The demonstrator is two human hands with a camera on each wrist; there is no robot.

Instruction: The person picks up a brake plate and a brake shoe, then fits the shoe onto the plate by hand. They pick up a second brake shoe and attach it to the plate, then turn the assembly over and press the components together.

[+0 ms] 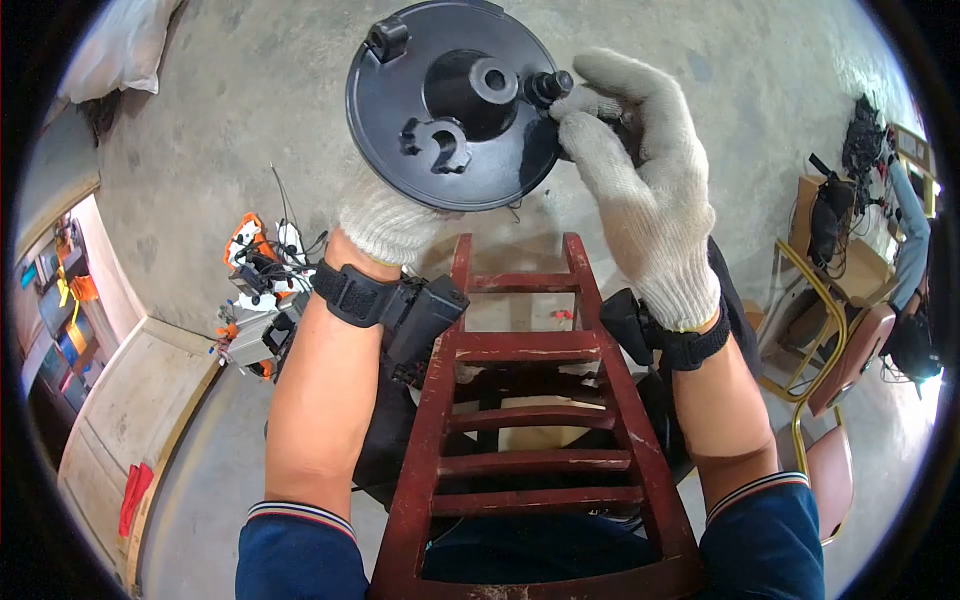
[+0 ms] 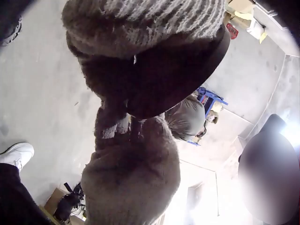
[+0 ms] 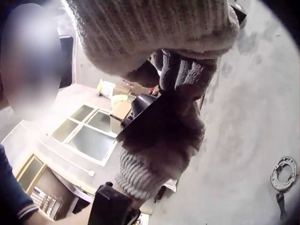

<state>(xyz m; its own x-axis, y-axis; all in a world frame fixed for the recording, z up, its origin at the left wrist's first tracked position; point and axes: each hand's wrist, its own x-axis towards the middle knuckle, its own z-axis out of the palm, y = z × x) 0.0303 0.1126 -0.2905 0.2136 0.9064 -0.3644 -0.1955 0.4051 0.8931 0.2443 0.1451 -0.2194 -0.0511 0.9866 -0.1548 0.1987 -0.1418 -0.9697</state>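
A round black disc [image 1: 500, 150] with a raised central hub is held up at the top of the head view. My left hand [image 1: 385, 220], in a white knit glove, grips it from below and behind; its fingers are hidden. At the disc's right edge, beside a short black fitting [image 1: 548, 88], the gloved right hand [image 1: 655, 180] pinches with thumb and a finger, the index finger arching above. Dark shapes between these fingers cannot be made out. The left wrist view shows the disc [image 2: 187, 75] dark between both gloves.
Below the hands stands a dark red wooden frame with slats [image 1: 530, 348]. Orange-and-grey tools and cables [image 1: 260, 335] lie on the floor at left. Chairs [image 1: 830, 465] and boxes are at right. A metal ring-shaped part [image 3: 282, 174] lies on the floor.
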